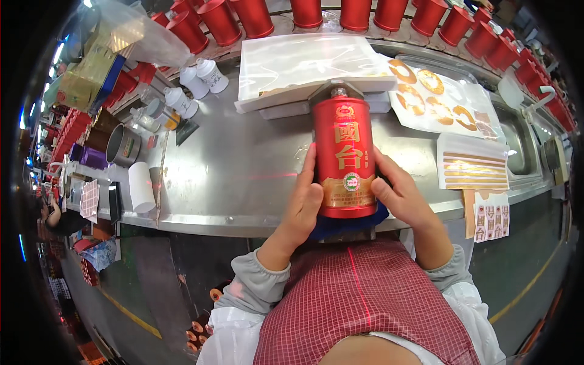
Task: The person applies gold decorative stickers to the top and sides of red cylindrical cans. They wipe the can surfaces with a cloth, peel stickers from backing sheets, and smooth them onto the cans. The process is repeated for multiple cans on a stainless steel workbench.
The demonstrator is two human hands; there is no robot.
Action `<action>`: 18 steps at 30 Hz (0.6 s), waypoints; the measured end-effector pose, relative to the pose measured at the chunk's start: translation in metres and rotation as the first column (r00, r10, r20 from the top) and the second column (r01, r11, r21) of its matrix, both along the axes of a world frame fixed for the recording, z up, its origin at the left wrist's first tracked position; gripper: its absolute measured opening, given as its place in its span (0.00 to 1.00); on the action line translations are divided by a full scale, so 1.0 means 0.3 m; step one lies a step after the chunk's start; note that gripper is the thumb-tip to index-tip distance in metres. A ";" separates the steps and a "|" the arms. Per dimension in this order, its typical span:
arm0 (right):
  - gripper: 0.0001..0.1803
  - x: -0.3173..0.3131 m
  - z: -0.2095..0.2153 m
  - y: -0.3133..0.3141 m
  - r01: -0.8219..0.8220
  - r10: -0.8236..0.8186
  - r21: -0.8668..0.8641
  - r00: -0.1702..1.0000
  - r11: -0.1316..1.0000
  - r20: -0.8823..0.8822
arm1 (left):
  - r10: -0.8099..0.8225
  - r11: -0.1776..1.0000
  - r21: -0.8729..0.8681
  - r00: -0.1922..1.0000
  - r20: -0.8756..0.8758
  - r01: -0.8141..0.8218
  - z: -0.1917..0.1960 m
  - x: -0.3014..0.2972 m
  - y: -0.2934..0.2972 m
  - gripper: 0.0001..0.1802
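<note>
A red cylindrical bottle with gold characters, a gold band and a small round green-and-white emblem lies tilted in front of me at the bench's near edge. Its narrow neck points away from me. My left hand presses along its left side, thumb up near the gold band. On the right side, the fingers and thumb of my right hand rest against the lower half. Beneath the bottle's base shows a dark blue cloth or pad. Behind the neck is a dark angular support, mostly hidden by the bottle.
White sheeting covers the bench beyond the bottle. At right lie gold ring-shaped labels, gold strips, a character sheet and a sink. White bottles, a metal pot and a paper roll stand left. Red bottles line the back.
</note>
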State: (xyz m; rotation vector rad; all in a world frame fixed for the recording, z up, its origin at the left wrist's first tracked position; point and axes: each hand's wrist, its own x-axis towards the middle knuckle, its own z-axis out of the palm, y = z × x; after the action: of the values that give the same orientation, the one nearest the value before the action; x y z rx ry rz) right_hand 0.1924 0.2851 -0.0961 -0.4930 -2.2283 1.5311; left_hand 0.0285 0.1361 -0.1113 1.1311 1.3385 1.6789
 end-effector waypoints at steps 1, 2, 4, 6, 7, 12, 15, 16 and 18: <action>0.44 -0.001 -0.002 -0.001 0.001 -0.001 0.020 1.000 1.000 0.000 | 0.000 1.000 -0.005 1.000 -0.021 -0.001 -0.002 -0.001 0.004 0.47; 0.46 -0.006 0.014 -0.010 0.002 -0.003 0.027 1.000 1.000 0.016 | 0.003 1.000 -0.013 0.999 -0.042 -0.004 -0.008 -0.002 0.003 0.48; 0.47 0.001 0.005 -0.009 0.019 -0.024 0.098 0.999 0.995 0.042 | 0.005 0.999 -0.041 0.998 -0.059 -0.008 -0.006 0.001 0.007 0.50; 0.48 0.003 0.002 -0.008 0.024 -0.031 0.126 0.998 0.992 0.056 | 0.007 0.996 -0.083 0.999 -0.052 -0.011 0.007 0.008 0.010 0.52; 0.49 0.003 0.005 -0.008 0.021 -0.029 0.121 0.998 0.992 0.059 | -0.002 0.997 -0.080 1.000 -0.030 -0.001 0.011 0.008 0.012 0.53; 0.49 0.006 -0.005 -0.005 0.009 -0.013 0.099 0.999 0.995 0.034 | -0.034 0.998 -0.055 0.999 0.023 0.035 -0.001 0.001 0.012 0.53; 0.50 0.000 -0.003 -0.006 0.010 -0.010 0.043 1.000 0.999 0.000 | -0.058 0.998 -0.035 0.998 0.029 0.059 -0.014 -0.013 0.007 0.53; 0.50 -0.001 0.007 -0.009 0.012 -0.013 0.054 1.000 0.998 0.011 | -0.063 0.997 -0.034 0.998 0.014 0.063 -0.019 -0.013 0.007 0.53; 0.50 0.000 0.008 -0.010 0.013 -0.015 0.082 0.999 0.997 0.034 | -0.069 0.997 -0.030 0.998 -0.016 0.068 -0.027 -0.015 0.007 0.53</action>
State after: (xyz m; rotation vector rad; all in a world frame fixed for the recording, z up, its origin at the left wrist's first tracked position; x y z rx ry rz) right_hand 0.1924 0.2822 -0.0938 -0.5126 -2.2980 1.4280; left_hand 0.0240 0.1381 -0.1194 1.1633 1.3157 1.5989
